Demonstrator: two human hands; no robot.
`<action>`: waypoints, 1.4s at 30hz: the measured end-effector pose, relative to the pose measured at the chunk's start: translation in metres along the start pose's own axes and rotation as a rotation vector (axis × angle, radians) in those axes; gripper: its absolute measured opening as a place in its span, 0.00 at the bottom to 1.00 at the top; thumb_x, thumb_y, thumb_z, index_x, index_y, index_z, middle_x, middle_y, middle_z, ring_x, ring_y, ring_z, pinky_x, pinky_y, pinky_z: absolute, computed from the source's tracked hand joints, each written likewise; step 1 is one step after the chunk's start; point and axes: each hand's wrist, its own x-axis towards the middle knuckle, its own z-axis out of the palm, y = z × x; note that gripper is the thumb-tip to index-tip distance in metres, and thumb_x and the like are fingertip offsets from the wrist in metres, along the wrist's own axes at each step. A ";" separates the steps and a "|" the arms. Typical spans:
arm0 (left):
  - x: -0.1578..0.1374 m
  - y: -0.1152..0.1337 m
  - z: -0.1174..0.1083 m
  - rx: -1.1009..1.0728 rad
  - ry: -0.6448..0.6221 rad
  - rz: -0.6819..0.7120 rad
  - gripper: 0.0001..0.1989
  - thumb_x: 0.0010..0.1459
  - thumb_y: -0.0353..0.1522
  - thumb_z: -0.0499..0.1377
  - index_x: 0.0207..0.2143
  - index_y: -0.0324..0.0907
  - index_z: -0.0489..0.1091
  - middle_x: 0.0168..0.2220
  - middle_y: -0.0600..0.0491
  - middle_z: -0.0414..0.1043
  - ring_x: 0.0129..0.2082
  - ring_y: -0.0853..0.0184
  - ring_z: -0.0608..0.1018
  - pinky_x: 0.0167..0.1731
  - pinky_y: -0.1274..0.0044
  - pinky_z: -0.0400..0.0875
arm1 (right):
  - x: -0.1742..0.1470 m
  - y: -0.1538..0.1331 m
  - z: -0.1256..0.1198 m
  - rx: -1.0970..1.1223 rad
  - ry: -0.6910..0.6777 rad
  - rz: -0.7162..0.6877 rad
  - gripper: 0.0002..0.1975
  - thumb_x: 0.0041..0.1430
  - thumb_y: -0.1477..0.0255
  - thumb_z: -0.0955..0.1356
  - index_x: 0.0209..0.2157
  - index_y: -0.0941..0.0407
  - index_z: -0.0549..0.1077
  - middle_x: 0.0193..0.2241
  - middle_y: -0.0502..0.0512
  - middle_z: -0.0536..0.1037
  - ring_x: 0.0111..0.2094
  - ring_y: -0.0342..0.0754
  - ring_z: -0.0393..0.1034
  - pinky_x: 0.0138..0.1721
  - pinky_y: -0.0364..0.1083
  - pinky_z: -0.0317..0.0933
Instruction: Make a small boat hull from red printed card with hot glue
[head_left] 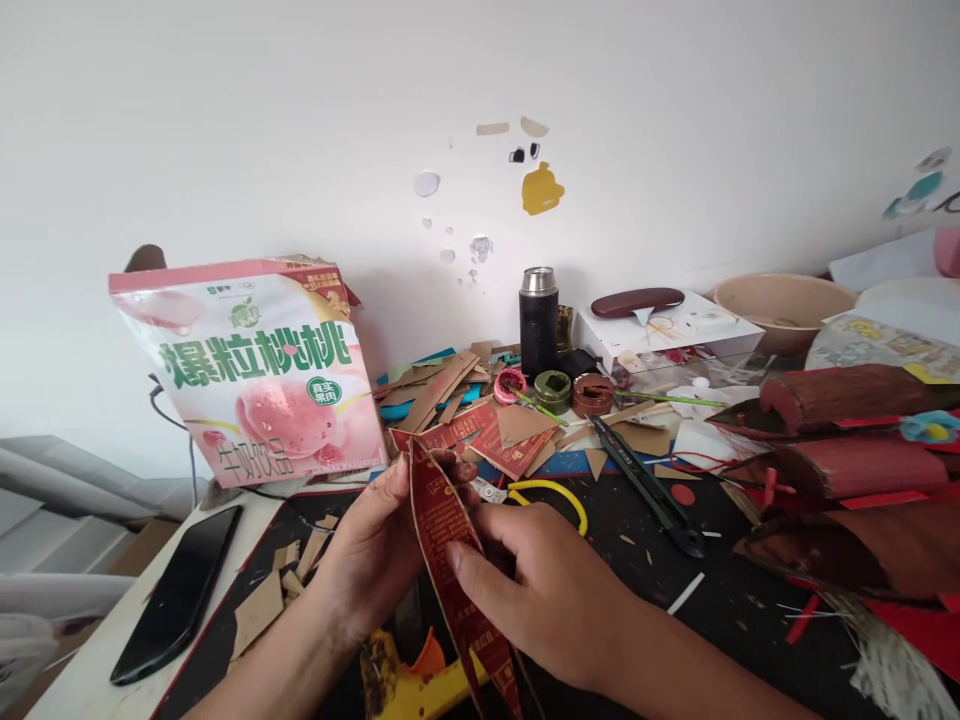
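Between my two hands is a long, narrow piece of red printed cardboard, folded or joined to a point at its far end and spreading toward me. My left hand pinches it near the pointed tip, thumb on the outer side. My right hand grips its right side, with the thumb pressed on the red printed face. Below the piece lies a yellow glue gun with an orange trigger, partly hidden by my hands. Just beyond my right hand are yellow-handled scissors, their blades mostly covered.
A green utility knife lies to the right. Cardboard scraps, paint jars and a black thermos crowd the back. A pink drink carton and phone are left; brown-painted cardboard boats stand right.
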 end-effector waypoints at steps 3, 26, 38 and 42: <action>0.000 0.000 0.002 0.008 -0.004 0.011 0.15 0.46 0.36 0.79 0.36 0.41 0.84 0.34 0.51 0.86 0.32 0.62 0.85 0.35 0.75 0.83 | 0.000 0.000 0.001 -0.007 0.001 -0.006 0.12 0.70 0.69 0.65 0.31 0.58 0.74 0.27 0.49 0.77 0.27 0.42 0.66 0.28 0.43 0.54; -0.008 0.003 0.008 0.009 -0.013 0.079 0.14 0.44 0.36 0.79 0.32 0.40 0.83 0.29 0.53 0.83 0.31 0.67 0.85 0.34 0.80 0.82 | -0.007 -0.010 0.008 0.036 -0.037 -0.010 0.12 0.70 0.67 0.64 0.34 0.56 0.75 0.27 0.51 0.79 0.26 0.44 0.67 0.28 0.43 0.56; -0.010 0.004 0.009 0.030 0.019 0.080 0.15 0.43 0.38 0.80 0.30 0.40 0.83 0.26 0.53 0.81 0.30 0.67 0.83 0.33 0.80 0.81 | -0.012 -0.008 0.014 0.065 -0.012 -0.030 0.11 0.70 0.67 0.64 0.37 0.55 0.75 0.30 0.50 0.81 0.29 0.45 0.71 0.31 0.43 0.59; -0.014 0.005 0.011 0.021 0.017 0.067 0.15 0.42 0.38 0.80 0.30 0.40 0.84 0.25 0.53 0.80 0.30 0.67 0.83 0.33 0.80 0.81 | -0.013 -0.012 0.014 0.114 -0.021 -0.063 0.11 0.70 0.68 0.64 0.41 0.55 0.77 0.35 0.52 0.83 0.33 0.46 0.75 0.35 0.43 0.63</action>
